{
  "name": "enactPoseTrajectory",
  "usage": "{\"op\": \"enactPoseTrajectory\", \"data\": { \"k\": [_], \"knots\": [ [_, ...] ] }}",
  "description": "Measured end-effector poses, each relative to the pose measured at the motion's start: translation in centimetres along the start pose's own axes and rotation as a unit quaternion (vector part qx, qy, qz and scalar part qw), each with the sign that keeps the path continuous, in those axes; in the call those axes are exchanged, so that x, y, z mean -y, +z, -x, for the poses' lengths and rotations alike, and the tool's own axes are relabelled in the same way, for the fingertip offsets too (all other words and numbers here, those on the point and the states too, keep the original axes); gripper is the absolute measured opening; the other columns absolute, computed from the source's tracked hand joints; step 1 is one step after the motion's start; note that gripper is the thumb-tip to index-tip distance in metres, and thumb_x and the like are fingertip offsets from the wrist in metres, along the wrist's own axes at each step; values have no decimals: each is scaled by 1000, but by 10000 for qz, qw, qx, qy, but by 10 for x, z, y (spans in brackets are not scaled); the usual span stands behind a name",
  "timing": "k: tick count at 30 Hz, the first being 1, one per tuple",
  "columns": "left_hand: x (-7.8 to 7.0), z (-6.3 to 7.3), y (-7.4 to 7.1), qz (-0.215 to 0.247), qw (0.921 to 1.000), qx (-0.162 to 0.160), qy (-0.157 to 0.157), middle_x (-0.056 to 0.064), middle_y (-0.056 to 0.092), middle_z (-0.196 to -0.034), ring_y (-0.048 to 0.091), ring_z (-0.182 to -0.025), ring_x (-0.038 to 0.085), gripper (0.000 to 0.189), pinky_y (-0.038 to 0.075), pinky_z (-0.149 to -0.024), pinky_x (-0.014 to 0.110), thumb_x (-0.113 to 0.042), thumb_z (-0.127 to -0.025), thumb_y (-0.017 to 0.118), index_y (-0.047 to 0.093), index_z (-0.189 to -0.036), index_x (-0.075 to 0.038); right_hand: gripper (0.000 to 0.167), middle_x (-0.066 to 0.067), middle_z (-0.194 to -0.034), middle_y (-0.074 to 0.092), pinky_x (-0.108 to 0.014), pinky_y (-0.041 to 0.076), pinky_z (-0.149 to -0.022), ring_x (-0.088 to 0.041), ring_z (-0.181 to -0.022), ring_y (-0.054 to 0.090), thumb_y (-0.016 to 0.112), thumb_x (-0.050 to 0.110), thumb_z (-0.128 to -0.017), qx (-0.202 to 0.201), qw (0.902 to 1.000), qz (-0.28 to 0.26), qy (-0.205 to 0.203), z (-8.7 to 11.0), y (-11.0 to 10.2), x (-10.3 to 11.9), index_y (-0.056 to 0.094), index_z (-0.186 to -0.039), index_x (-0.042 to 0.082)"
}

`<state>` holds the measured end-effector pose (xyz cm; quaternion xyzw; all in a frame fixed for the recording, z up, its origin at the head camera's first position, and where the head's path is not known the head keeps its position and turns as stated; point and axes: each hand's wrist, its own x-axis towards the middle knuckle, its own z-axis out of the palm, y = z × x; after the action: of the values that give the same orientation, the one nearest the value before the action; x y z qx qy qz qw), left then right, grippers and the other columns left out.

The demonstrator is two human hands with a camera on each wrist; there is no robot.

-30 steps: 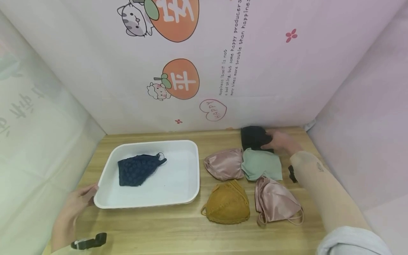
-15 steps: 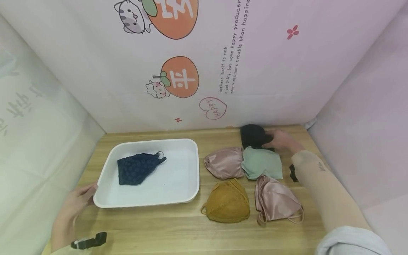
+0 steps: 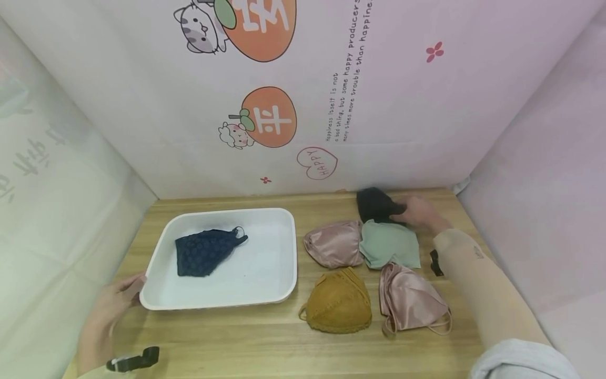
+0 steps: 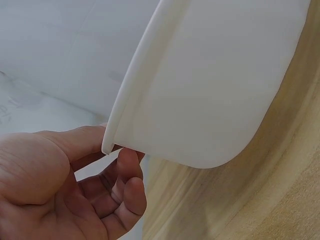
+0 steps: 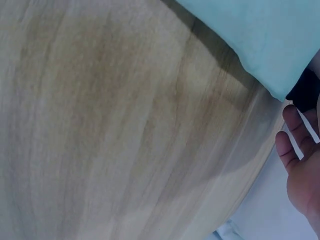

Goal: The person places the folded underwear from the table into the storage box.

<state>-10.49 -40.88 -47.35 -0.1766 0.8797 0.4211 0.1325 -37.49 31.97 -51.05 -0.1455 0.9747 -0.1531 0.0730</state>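
My left hand (image 3: pixel 113 302) pinches the near left corner of a white plastic tray (image 3: pixel 218 305). In the left wrist view the thumb lies over the rim and the fingertips sit beneath it. Inside the tray lies a folded navy bra (image 3: pixel 205 253) with a strap ring. At the far right my right hand (image 3: pixel 418 212) grips the right side of a black folded bra (image 3: pixel 376 206). Only a dark sliver of that bra (image 5: pixel 304 92) shows in the right wrist view, where some fingers stay loose. A mint green folded garment (image 3: pixel 390 245) lies just in front of the black bra.
Right of the tray, a pink satin folded bra (image 3: pixel 333 245), a mustard one (image 3: pixel 338 302) and a second pink satin one (image 3: pixel 412 299) lie on the wooden table (image 3: pixel 227 345). A printed white curtain (image 3: pixel 379 158) rises behind, with more curtain at both sides.
The black bra's outline has narrowed and tilted on its right side as my right hand has shifted slightly. My left hand and the tray keep their place.
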Motion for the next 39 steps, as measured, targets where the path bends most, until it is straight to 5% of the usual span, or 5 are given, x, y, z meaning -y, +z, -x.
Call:
{"op": "enactPoseTrajectory", "data": {
  "k": [22,34,39],
  "knots": [
    [1,0,2,-145,9998,-140,94,24,66,-126,70,-83,5,61,53,-94,57,-42,-107,41,40,-145,6,63,-27,-132,62,-62,45,-103,-50,-120,57,74,41,-87,-528,9984,-214,37,4,-18,9,60,-134,0],
    [2,-2,1,-154,9998,-91,-79,21,67,-126,70,-85,6,68,34,-100,77,-51,-105,40,39,-148,1,68,-29,-134,59,-64,43,-106,-51,-123,54,72,43,-88,-502,9986,-87,127,9,-34,25,57,-134,-4],
    [1,0,2,-168,9998,-116,51,20,70,-120,69,-83,5,64,44,-99,69,-45,-107,39,40,-146,5,71,-30,-135,58,-64,42,-106,-51,-124,52,71,47,-88,-493,9986,-122,165,11,-37,28,57,-135,-5]
  ]
}}
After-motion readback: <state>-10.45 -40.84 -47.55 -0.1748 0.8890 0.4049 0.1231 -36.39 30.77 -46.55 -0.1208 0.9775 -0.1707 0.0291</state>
